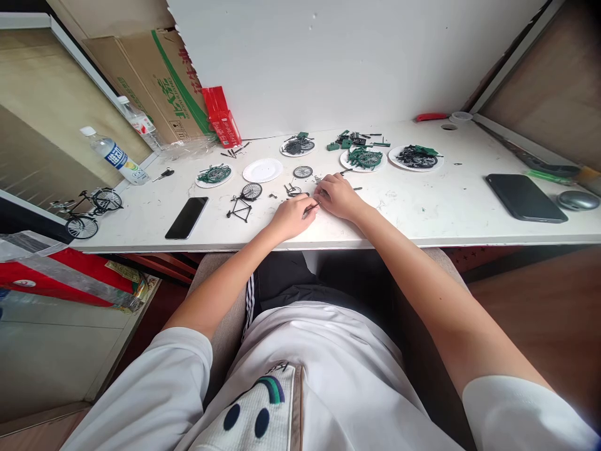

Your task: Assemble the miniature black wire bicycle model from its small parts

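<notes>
My left hand (295,217) rests near the table's front edge, its fingers closed on a small thin dark part (310,207). Right beside it, my right hand (339,195) has its fingers pressed together, close to that same part; what they pinch is hidden. Just beyond my left hand lies a small black model-bike piece (293,190). A loose spoked wheel (303,171) lies farther back. To the left sits a black toy bicycle frame (240,208) with a wheel (251,191) at its upper end.
Paper plates of green and black parts (215,175) stand along the back, with a bare plate (263,170) among them. A finished-looking model bicycle (89,212) stands at left. Phones (186,218) lie on both sides, and a mouse (578,200) is far right. Bottles (115,155) stand at left.
</notes>
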Motion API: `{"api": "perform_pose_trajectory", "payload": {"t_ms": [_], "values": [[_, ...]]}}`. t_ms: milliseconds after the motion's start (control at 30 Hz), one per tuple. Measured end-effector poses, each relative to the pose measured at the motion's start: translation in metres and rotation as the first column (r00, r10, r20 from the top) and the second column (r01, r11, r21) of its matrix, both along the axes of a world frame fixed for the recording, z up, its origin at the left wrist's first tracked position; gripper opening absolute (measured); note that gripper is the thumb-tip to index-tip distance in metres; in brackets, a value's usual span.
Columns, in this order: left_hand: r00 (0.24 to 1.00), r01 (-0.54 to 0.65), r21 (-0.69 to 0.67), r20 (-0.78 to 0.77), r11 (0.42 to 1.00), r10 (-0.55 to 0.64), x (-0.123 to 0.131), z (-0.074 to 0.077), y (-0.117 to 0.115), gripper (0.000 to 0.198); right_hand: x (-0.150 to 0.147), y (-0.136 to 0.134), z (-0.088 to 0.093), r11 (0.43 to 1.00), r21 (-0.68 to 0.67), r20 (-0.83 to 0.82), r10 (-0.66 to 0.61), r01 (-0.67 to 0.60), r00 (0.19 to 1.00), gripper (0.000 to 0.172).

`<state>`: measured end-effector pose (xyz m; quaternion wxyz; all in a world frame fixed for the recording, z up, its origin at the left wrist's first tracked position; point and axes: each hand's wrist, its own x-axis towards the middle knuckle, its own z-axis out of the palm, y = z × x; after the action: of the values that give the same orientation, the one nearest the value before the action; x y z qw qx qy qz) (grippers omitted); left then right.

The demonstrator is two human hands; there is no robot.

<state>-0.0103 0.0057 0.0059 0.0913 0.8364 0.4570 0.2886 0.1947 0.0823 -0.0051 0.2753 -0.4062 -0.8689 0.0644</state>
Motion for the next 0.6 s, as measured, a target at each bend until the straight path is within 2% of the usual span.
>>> {"api": "perform_pose_trajectory", "payload": {"t_ms": [600], "values": [[1.0, -0.011, -0.011, -0.003, 1.0, 0.011, -0.0002, 0.0002, -0.0001, 0.02, -0.0008, -0.0041, 0.0048, 1.0, -0.008, 0.012, -0.003, 0.003, 1.0, 0.02]]}}
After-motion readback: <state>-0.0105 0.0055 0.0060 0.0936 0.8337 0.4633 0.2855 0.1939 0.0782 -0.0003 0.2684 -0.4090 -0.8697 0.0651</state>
